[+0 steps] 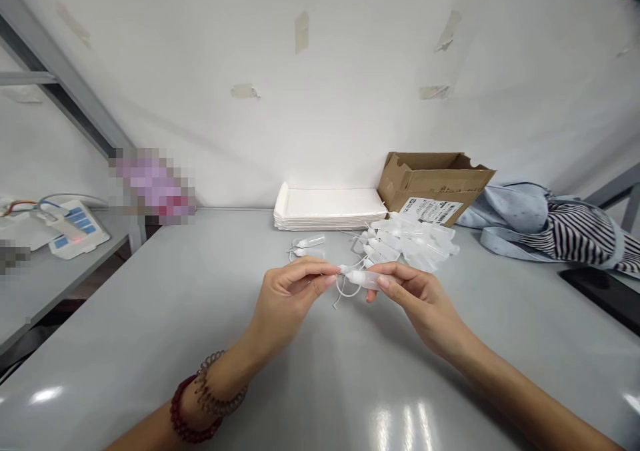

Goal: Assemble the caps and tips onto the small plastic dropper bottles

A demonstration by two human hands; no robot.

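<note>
Mid-frame, the right hand [425, 304] grips a bottle [365, 279] by its body; the left hand [285, 297] pinches a small part [342, 271] at its tip. Too hard a squeeze could dent the bottle; the dangling cord [350, 295] could snag fingers.

Milky-white bottle [367, 279], black-and-white striped fabric [575, 229]

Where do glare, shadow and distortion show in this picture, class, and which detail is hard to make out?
Head view: bright glare near the bottom of the grey table; head view: soft shadow beside the right forearm; head view: the metal frame at left slants steeply, probably wide-lens distortion; head view: the piled translucent bottles blend together, individual edges unclear.
</note>
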